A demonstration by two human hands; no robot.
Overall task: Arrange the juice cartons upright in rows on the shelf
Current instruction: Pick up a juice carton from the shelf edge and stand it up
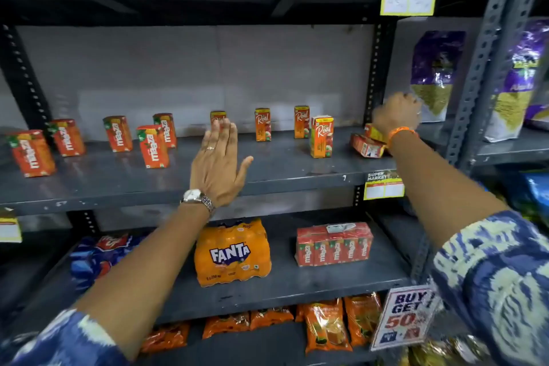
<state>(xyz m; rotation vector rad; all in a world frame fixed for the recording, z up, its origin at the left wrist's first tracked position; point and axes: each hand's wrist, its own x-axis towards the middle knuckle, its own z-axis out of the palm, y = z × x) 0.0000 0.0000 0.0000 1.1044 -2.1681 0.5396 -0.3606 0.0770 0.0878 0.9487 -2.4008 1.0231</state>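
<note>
On the dark grey metal shelf (pixel 267 175), nine small orange-red juice cartons (pixel 321 136) stood upright in loose rows, while two more toppled cartons (pixel 367 145) lay flat at the right end, long axes roughly level and running left-right. The right hand (pixel 396 113) hovered above them, its fingers hidden, grip not discernible; the left hand (pixel 218 162) was spread, holding nothing. Each should probably be gripped across its narrow sides, tipped vertical, and label turned forward.

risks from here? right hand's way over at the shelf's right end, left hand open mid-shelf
1. The right hand reaches over the toppled cartons; its forearm passes near the front upright Real carton and might tip it.
2. The left hand hangs open before a back Real carton and may bump it.
3. The Maaza cartons stand staggered; sliding one could topple its neighbour.
</note>
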